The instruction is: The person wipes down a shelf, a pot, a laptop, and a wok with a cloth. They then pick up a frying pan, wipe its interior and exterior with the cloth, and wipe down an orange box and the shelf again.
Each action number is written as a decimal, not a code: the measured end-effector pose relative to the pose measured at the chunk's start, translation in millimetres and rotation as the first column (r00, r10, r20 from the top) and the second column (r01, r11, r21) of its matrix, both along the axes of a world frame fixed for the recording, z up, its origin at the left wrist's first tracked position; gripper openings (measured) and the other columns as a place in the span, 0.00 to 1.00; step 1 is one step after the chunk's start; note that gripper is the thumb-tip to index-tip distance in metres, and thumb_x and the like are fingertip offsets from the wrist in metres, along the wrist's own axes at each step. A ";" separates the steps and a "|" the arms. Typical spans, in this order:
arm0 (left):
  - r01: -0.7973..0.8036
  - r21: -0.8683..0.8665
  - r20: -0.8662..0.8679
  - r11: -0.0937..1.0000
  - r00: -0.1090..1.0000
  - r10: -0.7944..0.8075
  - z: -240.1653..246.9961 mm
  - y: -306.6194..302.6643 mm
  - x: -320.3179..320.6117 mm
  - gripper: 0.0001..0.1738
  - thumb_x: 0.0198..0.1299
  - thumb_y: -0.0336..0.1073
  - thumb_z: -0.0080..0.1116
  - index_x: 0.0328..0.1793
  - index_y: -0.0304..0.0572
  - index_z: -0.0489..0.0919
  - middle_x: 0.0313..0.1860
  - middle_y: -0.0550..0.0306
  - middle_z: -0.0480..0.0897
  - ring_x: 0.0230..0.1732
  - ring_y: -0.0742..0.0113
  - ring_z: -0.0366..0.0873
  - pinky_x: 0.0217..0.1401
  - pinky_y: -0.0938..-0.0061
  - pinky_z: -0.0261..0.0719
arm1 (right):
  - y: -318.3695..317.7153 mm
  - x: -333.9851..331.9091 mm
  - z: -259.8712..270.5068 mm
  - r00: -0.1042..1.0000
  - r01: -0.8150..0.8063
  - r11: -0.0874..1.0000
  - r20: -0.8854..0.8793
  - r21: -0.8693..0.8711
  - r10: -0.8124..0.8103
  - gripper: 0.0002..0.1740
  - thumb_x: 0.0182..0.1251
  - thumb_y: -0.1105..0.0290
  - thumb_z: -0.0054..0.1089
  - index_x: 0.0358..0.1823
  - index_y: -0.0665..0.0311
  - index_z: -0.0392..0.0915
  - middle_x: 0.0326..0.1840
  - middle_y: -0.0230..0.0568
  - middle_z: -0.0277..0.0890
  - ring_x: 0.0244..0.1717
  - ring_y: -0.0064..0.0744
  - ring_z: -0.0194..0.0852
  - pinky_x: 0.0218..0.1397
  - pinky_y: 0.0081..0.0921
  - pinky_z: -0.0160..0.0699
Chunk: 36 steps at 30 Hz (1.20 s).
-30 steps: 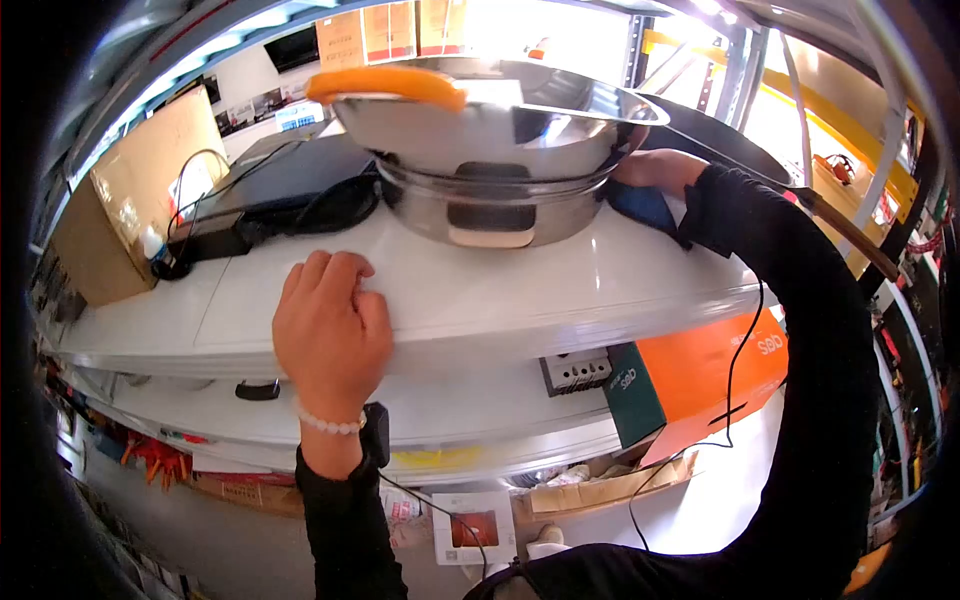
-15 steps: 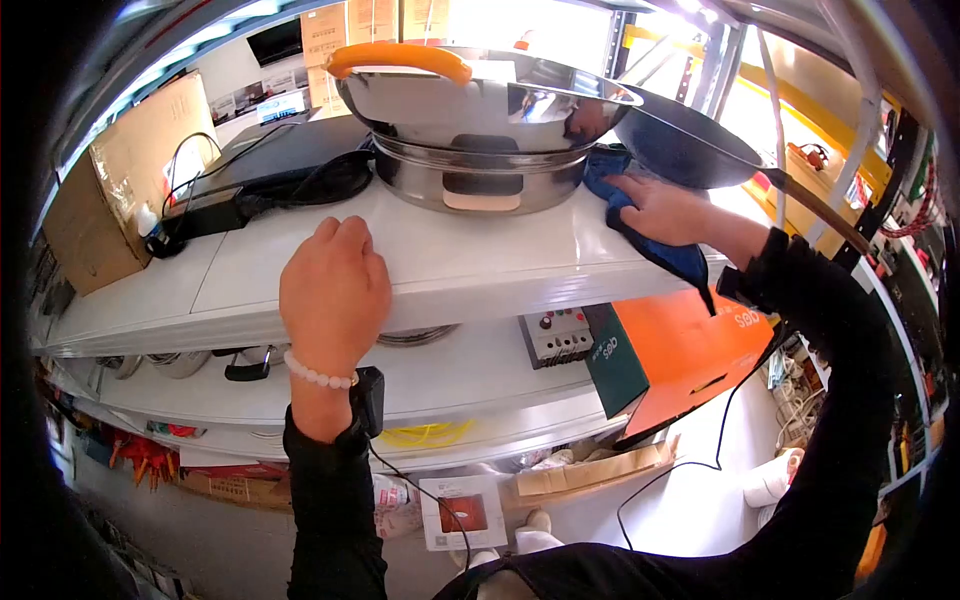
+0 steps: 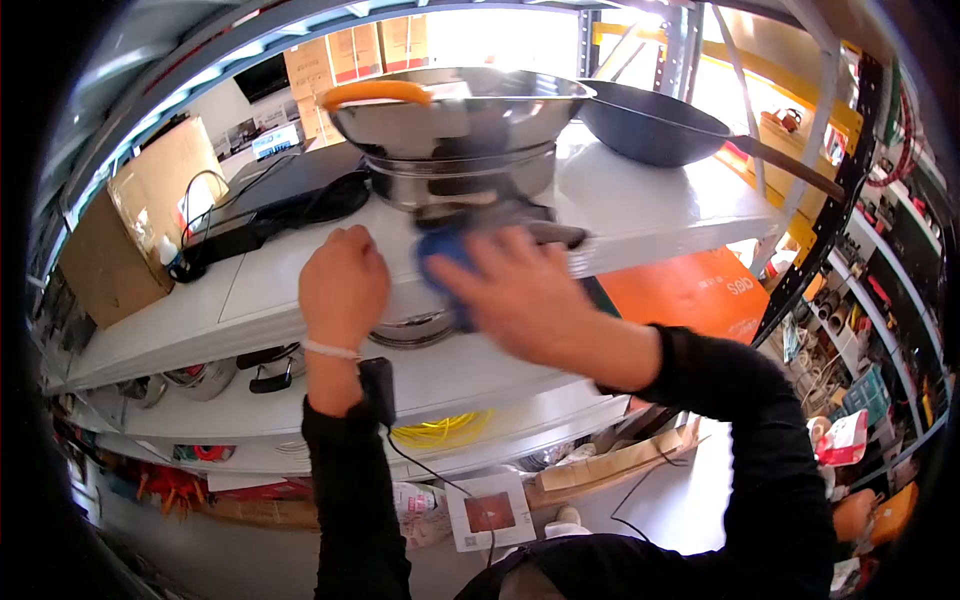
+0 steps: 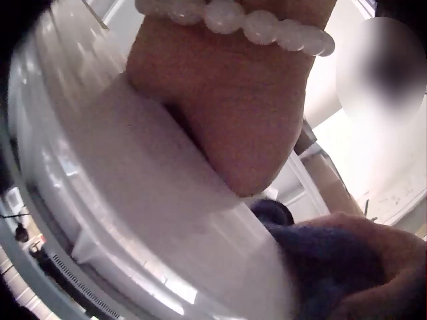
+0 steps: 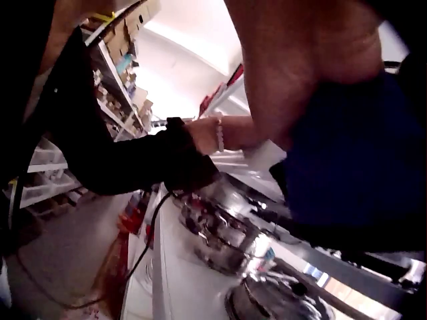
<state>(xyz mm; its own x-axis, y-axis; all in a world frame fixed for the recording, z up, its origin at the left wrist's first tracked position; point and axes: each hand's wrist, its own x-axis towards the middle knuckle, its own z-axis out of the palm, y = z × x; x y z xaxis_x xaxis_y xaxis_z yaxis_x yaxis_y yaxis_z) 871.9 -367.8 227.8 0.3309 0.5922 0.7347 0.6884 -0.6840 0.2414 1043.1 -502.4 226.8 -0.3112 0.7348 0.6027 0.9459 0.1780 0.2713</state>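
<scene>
A blue cloth (image 3: 447, 255), blurred by motion, lies under my right hand (image 3: 530, 300) at the front of the white shelf (image 3: 660, 210). The fingers and thumb grip the cloth; the right wrist view shows its dark blue fabric (image 5: 360, 160) bunched against the palm. My left hand (image 3: 345, 285), with a beaded bracelet at the wrist, rests on the shelf's front edge, fingers loosely curled and holding nothing. Behind the cloth, a steel wok with an orange handle (image 3: 376, 94) sits on a steel pot (image 3: 460, 182). A dark wok (image 3: 650, 125) stands to the right, its handle jutting outward.
A dark flat appliance (image 3: 290, 182) with a black cable and a cardboard box (image 3: 125, 245) occupy the shelf's left. Below are an orange box (image 3: 690, 285), steel pots (image 3: 205, 378) and a yellow cable coil (image 3: 440, 430). Metal uprights stand at the right.
My right hand has swept the blue cloth from beside the stacked pans, leftward and toward the shelf's front. The left hand stays on the edge. The head view has shifted slightly.
</scene>
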 end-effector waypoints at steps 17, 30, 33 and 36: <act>0.137 -0.309 0.041 0.941 0.991 -0.131 9.0 12.6 -22.8 0.06 0.58 0.29 0.47 0.32 0.35 0.74 0.21 0.55 0.73 0.23 0.67 0.68 0.28 0.72 0.66 | -80.6 275.4 5.9 0.830 0.244 0.964 -0.491 -0.107 -0.265 0.36 0.54 0.39 0.66 0.58 0.56 0.77 0.59 0.46 0.74 0.63 0.47 0.69 0.65 0.41 0.68; 0.070 -0.122 -0.307 0.990 0.946 -0.105 53.5 -9.9 51.5 0.16 0.57 0.40 0.62 0.41 0.33 0.77 0.32 0.44 0.80 0.32 0.49 0.80 0.36 0.61 0.76 | -119.5 316.1 -6.6 0.746 0.623 0.780 -0.350 0.066 -0.566 0.22 0.69 0.52 0.52 0.57 0.56 0.78 0.61 0.45 0.73 0.66 0.49 0.65 0.70 0.53 0.57; 0.033 0.069 -0.453 0.997 0.892 0.002 54.3 -4.1 57.7 0.17 0.60 0.45 0.60 0.37 0.34 0.76 0.32 0.41 0.80 0.34 0.43 0.79 0.38 0.58 0.76 | -118.4 307.6 -9.7 0.809 0.552 0.820 -0.336 0.152 -0.482 0.21 0.67 0.54 0.54 0.56 0.57 0.78 0.60 0.48 0.74 0.65 0.51 0.65 0.69 0.47 0.60; 0.047 0.167 -0.499 0.985 0.866 0.044 52.6 -9.0 66.7 0.19 0.63 0.47 0.57 0.34 0.35 0.76 0.32 0.40 0.81 0.36 0.41 0.79 0.38 0.54 0.76 | -115.5 306.7 -10.1 0.823 0.537 0.827 -0.324 0.170 -0.467 0.21 0.66 0.56 0.55 0.55 0.58 0.78 0.60 0.49 0.74 0.63 0.52 0.67 0.67 0.45 0.61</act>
<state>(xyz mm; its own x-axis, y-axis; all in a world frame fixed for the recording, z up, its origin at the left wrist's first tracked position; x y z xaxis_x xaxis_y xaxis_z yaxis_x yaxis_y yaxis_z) 938.5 -376.8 280.5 0.6805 0.4739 0.5589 0.6841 -0.6843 -0.2527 1349.8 -617.9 216.7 0.2516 0.5638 0.7866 0.9246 -0.3801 -0.0233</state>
